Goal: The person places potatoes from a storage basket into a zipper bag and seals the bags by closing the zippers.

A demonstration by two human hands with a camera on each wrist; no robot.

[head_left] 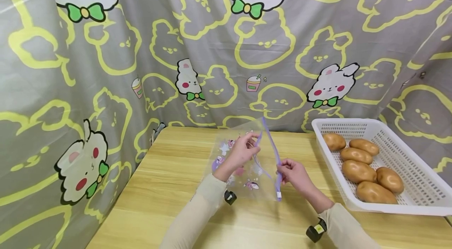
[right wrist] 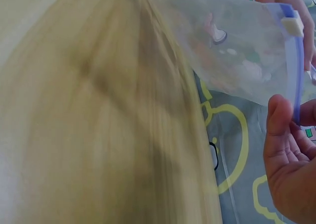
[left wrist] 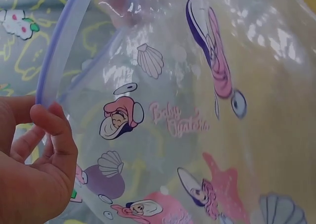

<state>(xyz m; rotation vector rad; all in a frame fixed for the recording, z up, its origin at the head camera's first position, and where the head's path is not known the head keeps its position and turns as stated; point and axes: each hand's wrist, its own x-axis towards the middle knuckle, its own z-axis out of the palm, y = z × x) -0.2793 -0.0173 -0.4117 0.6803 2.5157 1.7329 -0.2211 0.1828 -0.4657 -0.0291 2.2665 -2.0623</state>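
A clear zip bag (head_left: 231,162) printed with pink and purple cartoon oysters and shells is held above the wooden table, its purple-edged mouth parted. My left hand (head_left: 243,149) pinches one purple edge between thumb and fingers; the left wrist view shows this grip (left wrist: 44,150) closely. On the opposite edge, my right hand (head_left: 294,173) pinches the purple strip, with the white slider (head_left: 279,195) just below it. In the right wrist view, the thumb and fingers (right wrist: 279,135) hold the strip below the slider (right wrist: 292,26). Nothing shows inside the bag.
At the right stands a white plastic basket (head_left: 420,155) with several brown potatoes (head_left: 358,171) in its near-left part. The wooden table (head_left: 169,178) ends at a grey curtain (head_left: 219,53) with cartoon prints, hanging behind and along the left.
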